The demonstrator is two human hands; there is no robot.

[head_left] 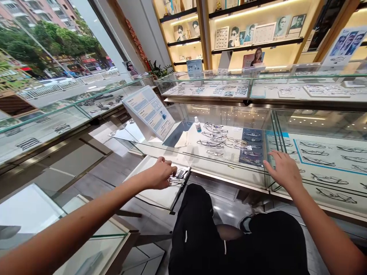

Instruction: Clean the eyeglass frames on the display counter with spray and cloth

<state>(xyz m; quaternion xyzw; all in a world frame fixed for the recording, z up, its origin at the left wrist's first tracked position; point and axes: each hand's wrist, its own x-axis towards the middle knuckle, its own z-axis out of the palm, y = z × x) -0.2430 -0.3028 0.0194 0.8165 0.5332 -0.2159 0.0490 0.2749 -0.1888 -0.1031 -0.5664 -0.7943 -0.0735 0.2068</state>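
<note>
My left hand [162, 173] reaches over a pulled-out white drawer [149, 196] below the counter. Its fingers are bent and closed at the near side of a pair of eyeglasses [181, 174] lying at the drawer's right end; the hand hides part of what is there. My right hand [283, 170] is open, thumb apart from the fingers, at the glass top of the display counter [252, 177]. Under that glass, several eyeglass frames [215, 141] lie in a loose cluster. A small white and blue spray bottle [197, 125] stands beside a beige cloth [181, 140].
A tilted price sign [149, 112] stands at the counter's left end. Dark blue [254, 147] and white trays with frames lie under the glass. More glass cases [206, 86] line the back and left, before lit shelves. My knees [197, 202] are close to the drawer.
</note>
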